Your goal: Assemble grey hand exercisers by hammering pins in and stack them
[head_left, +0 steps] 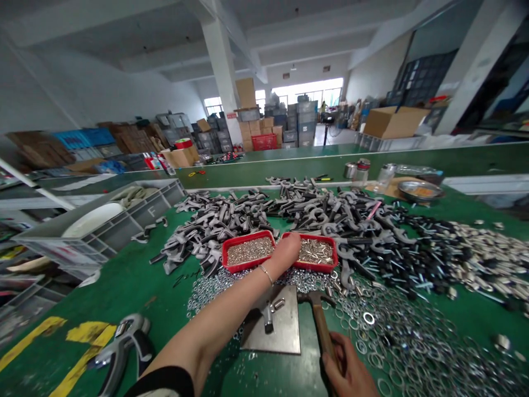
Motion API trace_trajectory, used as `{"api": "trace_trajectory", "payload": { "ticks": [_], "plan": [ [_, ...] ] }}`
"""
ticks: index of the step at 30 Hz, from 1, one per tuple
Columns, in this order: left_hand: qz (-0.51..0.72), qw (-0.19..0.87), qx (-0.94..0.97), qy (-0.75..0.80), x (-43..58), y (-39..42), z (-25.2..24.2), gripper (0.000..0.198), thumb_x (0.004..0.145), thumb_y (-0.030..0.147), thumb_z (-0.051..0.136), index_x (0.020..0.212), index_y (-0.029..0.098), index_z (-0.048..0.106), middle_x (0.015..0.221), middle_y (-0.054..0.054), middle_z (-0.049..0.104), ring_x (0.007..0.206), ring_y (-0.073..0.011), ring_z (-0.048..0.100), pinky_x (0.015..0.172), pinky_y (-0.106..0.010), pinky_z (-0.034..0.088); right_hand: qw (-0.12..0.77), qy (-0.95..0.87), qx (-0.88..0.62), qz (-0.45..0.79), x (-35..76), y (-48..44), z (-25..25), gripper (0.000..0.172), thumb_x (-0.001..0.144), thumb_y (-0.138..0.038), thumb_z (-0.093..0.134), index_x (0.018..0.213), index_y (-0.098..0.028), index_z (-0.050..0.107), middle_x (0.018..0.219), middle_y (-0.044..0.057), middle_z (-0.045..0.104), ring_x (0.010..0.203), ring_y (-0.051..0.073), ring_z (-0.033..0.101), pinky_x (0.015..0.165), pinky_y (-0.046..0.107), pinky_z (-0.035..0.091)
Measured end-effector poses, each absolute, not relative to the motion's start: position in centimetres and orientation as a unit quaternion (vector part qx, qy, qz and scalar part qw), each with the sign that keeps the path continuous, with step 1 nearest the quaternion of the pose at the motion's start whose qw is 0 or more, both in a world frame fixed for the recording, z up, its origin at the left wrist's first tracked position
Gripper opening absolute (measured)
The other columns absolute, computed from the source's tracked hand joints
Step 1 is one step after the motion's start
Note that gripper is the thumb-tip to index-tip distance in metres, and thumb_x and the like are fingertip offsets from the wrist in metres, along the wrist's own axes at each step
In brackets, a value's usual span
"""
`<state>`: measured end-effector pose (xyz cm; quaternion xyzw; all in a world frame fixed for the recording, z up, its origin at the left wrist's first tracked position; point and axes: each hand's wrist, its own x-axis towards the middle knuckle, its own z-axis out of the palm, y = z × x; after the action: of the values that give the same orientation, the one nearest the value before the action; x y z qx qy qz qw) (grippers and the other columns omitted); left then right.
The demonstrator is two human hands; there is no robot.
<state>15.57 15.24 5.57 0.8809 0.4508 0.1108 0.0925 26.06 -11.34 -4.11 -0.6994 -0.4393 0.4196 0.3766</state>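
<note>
My left hand (290, 249) reaches forward to the near-left part of a red tray (335, 256) of small metal pins (316, 251); its fingers are hidden behind the back of the hand. My right hand (347, 366) is wrapped around the wooden handle of a claw hammer (321, 320), whose head lies at the right edge of a flat metal plate (285, 333). On that plate rest a grey metal part with a dark end (268, 320) and a small ribbed metal piece (279, 304). A second red tray (225, 259), filled with tiny metal pieces, stands left of the first.
Grey curved metal parts (223, 220) are heaped behind the trays. Metal rings (372, 331) and black-headed bolts (413, 264) spread to the right. A handled tool (124, 353) lies at front left, near a grey crate (136, 212). Jars (362, 172) and a metal bowl (419, 191) stand at the back right.
</note>
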Motion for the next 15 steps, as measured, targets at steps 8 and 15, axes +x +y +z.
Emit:
{"api": "trace_trajectory", "payload": {
  "ticks": [8,15],
  "plan": [
    [0.243,0.359,0.784,0.444,2.9,6.5,4.4,0.015,0.092,0.025,0.054,0.096,0.018,0.067,0.087,-0.002,0.069,0.077,-0.0156,0.064,0.075,-0.027,0.050,0.354,-0.406,-0.645,0.543,27.4,-10.6,-0.9,0.043,0.081,-0.063,0.055,0.092,-0.022,0.061,0.082,0.003,0.067,0.083,0.025,0.065,0.072,0.031,0.052],
    [0.208,0.300,0.785,0.501,1.0,5.3,1.7,0.020,0.089,0.031,0.060,0.076,0.016,0.064,0.083,-0.002,0.064,0.080,-0.0170,0.060,0.072,-0.027,0.045,0.360,-0.384,-0.633,0.568,25.4,-8.2,0.6,0.043,0.082,-0.064,0.056,0.073,-0.023,0.050,0.056,-0.005,0.052,0.051,0.013,0.047,0.052,0.025,0.039]
  ]
}}
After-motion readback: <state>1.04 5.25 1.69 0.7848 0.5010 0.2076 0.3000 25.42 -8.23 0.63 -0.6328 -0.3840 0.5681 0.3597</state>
